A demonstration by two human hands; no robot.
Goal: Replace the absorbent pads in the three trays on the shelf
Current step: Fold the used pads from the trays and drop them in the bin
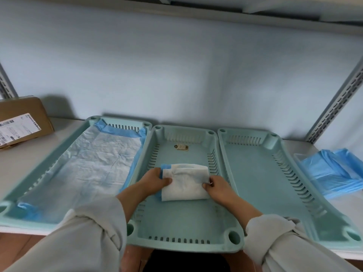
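both hands, left hand and right hand, pinch the folded pad at its side edges over the middle tray, likely to unfold it

Wall: a plain pale blue-white painted wall fills the back.
Shelving: a white flat shelf board runs across; perforated grey metal uprights stand at both edges.
Above: the grey underside of an upper shelf.
Floor: reddish-brown wood flooring shows below.
Light: soft, even.
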